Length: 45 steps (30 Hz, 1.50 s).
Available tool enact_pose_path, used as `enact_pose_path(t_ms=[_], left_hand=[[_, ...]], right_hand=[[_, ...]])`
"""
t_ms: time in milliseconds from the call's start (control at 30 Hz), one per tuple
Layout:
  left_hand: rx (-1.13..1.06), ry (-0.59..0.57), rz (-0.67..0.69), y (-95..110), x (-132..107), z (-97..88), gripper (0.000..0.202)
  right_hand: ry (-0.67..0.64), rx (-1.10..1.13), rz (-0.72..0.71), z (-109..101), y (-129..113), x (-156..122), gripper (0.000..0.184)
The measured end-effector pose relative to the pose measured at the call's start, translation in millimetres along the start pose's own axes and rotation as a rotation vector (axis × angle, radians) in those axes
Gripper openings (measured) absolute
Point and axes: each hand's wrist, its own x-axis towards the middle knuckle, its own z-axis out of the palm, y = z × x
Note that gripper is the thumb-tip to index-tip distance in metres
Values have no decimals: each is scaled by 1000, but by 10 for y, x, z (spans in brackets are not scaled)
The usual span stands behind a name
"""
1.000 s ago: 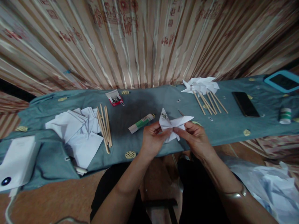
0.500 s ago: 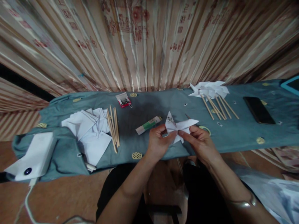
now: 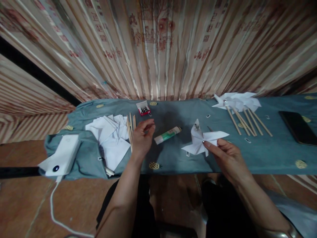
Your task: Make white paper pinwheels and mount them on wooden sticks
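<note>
My right hand (image 3: 226, 157) pinches a folded white paper pinwheel (image 3: 201, 140) just above the blue-grey cloth of the table (image 3: 267, 155). My left hand (image 3: 142, 137) hovers with fingers curled loosely apart, holding nothing, right beside a bundle of thin wooden sticks (image 3: 130, 129). A pile of white paper squares (image 3: 110, 138) lies to the left of the sticks. A glue stick (image 3: 167, 135) lies on its side between my two hands. A small red and white box of pins (image 3: 144, 108) sits at the back of the table.
Finished paper pinwheels on sticks (image 3: 239, 105) lie at the back right. A black phone (image 3: 297, 127) is at the far right. A white device with a cable (image 3: 60, 158) rests on the table's left end. A striped curtain hangs behind.
My left hand has let go of the pinwheel and moved left to the wooden sticks. My right hand keeps the pinwheel. The view has swung to the left.
</note>
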Motion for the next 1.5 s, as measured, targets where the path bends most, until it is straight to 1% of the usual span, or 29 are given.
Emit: enact_pose_path(t_ms=[67, 133, 167, 233, 367, 600, 733, 800, 867, 933, 967, 1000, 1033, 1067, 1100, 1167, 1200, 1267, 1333, 1433, 1500], left_hand=[[253, 24, 43, -138, 116, -216, 28], [497, 33, 20, -257, 196, -390, 30], [609, 39, 17, -309, 221, -455, 31], [757, 16, 16, -392, 249, -538, 32], [863, -35, 11, -458, 261, -562, 37], [956, -45, -49, -367, 270, -512, 40], [942, -29, -104, -336, 278, -527, 43], [879, 11, -122, -317, 283, -537, 43], [747, 78, -127, -269, 267, -528, 40], [522, 123, -136, -179, 202, -474, 34], [359, 113, -142, -118, 145, -425, 31], [188, 83, -155, -50, 73, -358, 28], [28, 23, -174, 20, -13, -276, 25], [-112, -58, -221, 89, -107, -181, 26], [-233, -137, -292, 153, -205, -77, 27], [-472, -246, -443, 250, -389, 138, 30], [-551, -304, -512, 283, -467, 237, 32], [-654, -407, -620, 321, -585, 395, 31], [-731, -474, -695, 341, -658, 490, 29], [-795, -528, -712, 371, -712, 543, 26], [-800, -543, -723, 400, -735, 554, 25]], right_hand=[[-6, 11, 10, -12, -13, -4, 29], [-2, 34, 16, -29, -18, -3, 28], [-1, 47, 20, -38, -18, -2, 27], [-6, 69, 26, -54, -18, -2, 27], [-37, 68, 19, -71, -20, -7, 25], [-44, 50, -5, -120, -29, -15, 23], [-38, 53, 1, -150, -38, -23, 21], [-33, 57, -7, -155, -43, -25, 22], [-32, 57, -25, -155, -52, -31, 21], [-48, 38, -41, -152, -66, -47, 20], [-63, 23, -49, -150, -75, -63, 20], [-82, 5, -59, -146, -84, -83, 20], [-102, -17, -72, -142, -92, -110, 20], [-125, -43, -87, -136, -99, -141, 20], [-146, -76, -106, -129, -104, -178, 20], [-173, -167, -169, -111, -109, -255, 18], [-176, -223, -216, -102, -111, -293, 17], [-175, -346, -345, -87, -119, -353, 12], [-187, -458, -493, -80, -136, -389, 9], [-194, -588, -686, -84, -178, -403, 13], [-175, -654, -769, -91, -201, -398, 15]])
